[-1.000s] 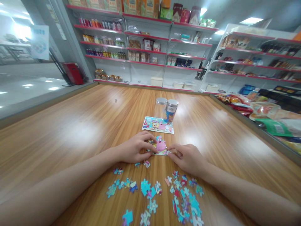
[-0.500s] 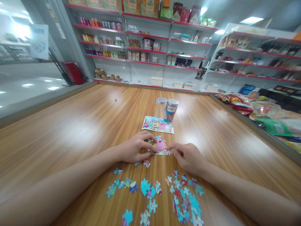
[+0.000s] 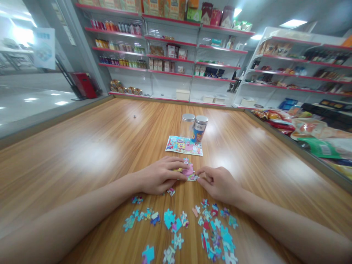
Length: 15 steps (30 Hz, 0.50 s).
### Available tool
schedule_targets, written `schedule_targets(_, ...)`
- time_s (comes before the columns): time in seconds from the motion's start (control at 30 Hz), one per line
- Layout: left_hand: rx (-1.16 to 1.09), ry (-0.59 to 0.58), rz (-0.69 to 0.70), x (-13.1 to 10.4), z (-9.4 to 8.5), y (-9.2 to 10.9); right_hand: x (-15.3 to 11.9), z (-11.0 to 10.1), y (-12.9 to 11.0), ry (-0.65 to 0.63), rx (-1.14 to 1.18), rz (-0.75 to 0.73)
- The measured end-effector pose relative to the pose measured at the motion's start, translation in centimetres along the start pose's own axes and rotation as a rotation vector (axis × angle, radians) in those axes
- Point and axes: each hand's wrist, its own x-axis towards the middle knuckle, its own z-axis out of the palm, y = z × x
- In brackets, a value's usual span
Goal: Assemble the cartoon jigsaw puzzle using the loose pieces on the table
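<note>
A joined section of jigsaw puzzle, with a pink cartoon figure and some yellow, lies on the wooden table. My left hand rests over its left part, fingers stretched flat across it and hiding much of it. At the lower right edge, my right hand pinches a small puzzle piece between thumb and index finger, against the section. One loose piece lies just below my left hand. Nearer to me, several loose puzzle pieces are scattered, with a denser cluster on the right.
Beyond the section lies a printed picture card with cartoon figures. A clear jar and a blue-labelled jar, both silver-lidded, stand at its far edge. One tiny piece lies far left. Packaged goods sit beyond the table's right edge.
My left hand has flattened and slid slightly right, its fingers now covering more of the pink figure. My right hand's thumb and fingertip have shifted slightly at the section's edge.
</note>
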Motion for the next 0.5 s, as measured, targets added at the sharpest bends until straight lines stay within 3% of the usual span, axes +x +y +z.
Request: schedule_targets(0.5,-0.054,0.024,0.024,0.22,-0.04,-0.13,-0.03,0.07,-0.02,0.002,0.018,0.022)
